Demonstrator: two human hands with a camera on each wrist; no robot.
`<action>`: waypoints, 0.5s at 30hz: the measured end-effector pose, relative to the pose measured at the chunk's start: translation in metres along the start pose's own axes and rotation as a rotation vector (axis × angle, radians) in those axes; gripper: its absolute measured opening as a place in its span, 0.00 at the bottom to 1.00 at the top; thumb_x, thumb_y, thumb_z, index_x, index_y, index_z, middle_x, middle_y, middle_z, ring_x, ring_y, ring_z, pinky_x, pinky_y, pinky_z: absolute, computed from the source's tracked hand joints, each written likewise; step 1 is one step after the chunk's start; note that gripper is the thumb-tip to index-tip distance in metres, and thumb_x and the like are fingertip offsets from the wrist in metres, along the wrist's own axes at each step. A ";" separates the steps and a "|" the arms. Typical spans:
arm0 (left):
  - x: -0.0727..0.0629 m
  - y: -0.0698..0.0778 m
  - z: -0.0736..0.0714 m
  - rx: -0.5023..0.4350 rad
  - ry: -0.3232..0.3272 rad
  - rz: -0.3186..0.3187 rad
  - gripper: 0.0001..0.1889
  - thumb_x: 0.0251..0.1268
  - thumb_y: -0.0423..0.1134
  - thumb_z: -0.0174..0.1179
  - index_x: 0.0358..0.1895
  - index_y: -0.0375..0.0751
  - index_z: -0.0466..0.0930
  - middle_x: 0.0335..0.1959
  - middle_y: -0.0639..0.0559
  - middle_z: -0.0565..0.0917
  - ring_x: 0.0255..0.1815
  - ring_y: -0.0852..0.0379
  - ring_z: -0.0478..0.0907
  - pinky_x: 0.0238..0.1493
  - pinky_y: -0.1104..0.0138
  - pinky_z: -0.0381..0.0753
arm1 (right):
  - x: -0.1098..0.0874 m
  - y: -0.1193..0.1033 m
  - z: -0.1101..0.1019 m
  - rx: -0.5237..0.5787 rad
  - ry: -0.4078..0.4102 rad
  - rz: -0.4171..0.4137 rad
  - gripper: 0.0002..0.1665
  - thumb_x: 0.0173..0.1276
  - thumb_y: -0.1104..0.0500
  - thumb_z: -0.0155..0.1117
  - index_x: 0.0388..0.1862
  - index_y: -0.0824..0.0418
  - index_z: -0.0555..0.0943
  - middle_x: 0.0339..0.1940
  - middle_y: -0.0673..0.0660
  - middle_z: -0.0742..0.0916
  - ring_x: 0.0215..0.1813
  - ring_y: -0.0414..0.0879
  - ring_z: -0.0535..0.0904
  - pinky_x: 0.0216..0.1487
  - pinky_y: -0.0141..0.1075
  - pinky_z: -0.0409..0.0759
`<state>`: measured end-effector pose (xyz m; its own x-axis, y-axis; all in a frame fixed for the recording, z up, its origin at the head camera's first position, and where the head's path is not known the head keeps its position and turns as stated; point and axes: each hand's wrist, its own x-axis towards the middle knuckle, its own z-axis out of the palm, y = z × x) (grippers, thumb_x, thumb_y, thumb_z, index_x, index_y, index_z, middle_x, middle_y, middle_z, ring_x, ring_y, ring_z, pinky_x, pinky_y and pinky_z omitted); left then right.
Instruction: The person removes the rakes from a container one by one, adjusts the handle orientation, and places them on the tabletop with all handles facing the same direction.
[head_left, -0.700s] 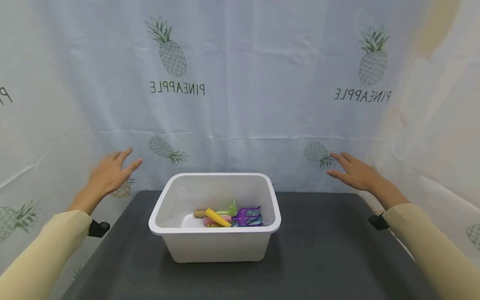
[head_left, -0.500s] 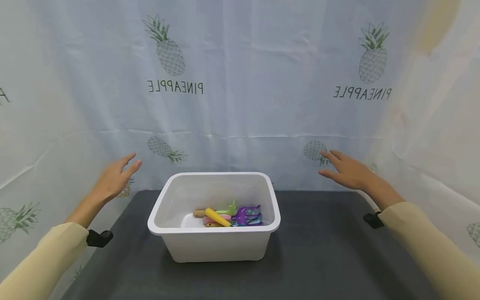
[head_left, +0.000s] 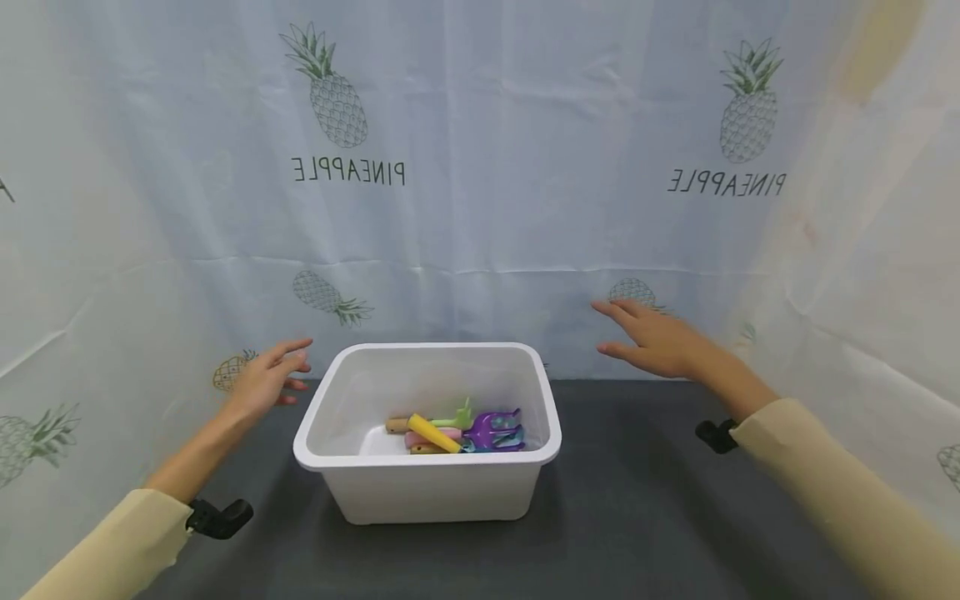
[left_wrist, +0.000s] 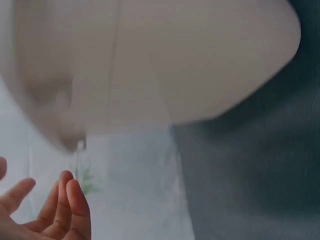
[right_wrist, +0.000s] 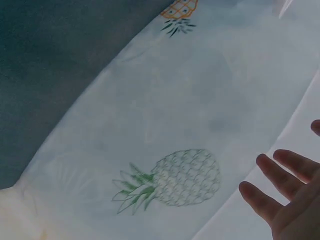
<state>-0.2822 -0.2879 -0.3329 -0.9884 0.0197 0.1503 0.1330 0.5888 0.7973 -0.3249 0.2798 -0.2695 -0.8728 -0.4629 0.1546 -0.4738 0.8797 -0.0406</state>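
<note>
A white plastic tub (head_left: 435,493) stands on the dark table, slightly left of the middle. Inside it lie several small garden tools: a purple hand fork (head_left: 493,432), a yellow handle (head_left: 435,434), a light green tool (head_left: 459,417) with a wooden handle, and a pink handle (head_left: 420,438). My left hand (head_left: 262,382) hovers beside the tub's left rim, fingers loosely bent, holding nothing. The tub's wall (left_wrist: 190,60) fills the upper left wrist view. Right of the tub, my right hand (head_left: 660,340) hangs in the air with fingers extended and nothing in it.
The dark tabletop (head_left: 637,517) extends to the right of the tub and in front of it. A pale curtain (head_left: 480,208) printed with pineapples hangs behind the table and along both sides. Each wrist wears a black camera band.
My left hand has moved right and down toward the tub's left rim. My right hand has moved left, closer to the tub. The tub and tools stay in place.
</note>
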 end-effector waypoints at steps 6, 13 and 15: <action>-0.011 0.004 0.024 0.064 0.037 0.011 0.28 0.85 0.49 0.44 0.79 0.40 0.64 0.54 0.31 0.82 0.31 0.58 0.80 0.31 0.65 0.82 | 0.005 -0.017 -0.002 0.015 -0.024 -0.066 0.48 0.76 0.32 0.55 0.86 0.46 0.52 0.84 0.67 0.61 0.78 0.71 0.65 0.70 0.72 0.67; -0.020 0.001 0.038 0.075 0.055 -0.074 0.27 0.84 0.45 0.44 0.78 0.38 0.65 0.69 0.28 0.76 0.59 0.36 0.82 0.48 0.60 0.83 | 0.012 -0.033 -0.002 0.033 -0.051 -0.101 0.48 0.75 0.32 0.56 0.86 0.42 0.51 0.84 0.64 0.61 0.78 0.68 0.67 0.70 0.70 0.69; -0.022 0.001 0.040 0.038 0.045 -0.114 0.27 0.84 0.45 0.42 0.79 0.39 0.63 0.72 0.29 0.72 0.65 0.33 0.78 0.55 0.54 0.83 | 0.014 -0.037 -0.003 0.035 -0.054 -0.109 0.48 0.75 0.32 0.57 0.86 0.41 0.51 0.84 0.64 0.62 0.77 0.68 0.68 0.69 0.70 0.70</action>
<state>-0.2628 -0.2557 -0.3592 -0.9926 -0.0845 0.0869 0.0166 0.6156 0.7878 -0.3194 0.2407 -0.2628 -0.8205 -0.5615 0.1070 -0.5691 0.8201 -0.0606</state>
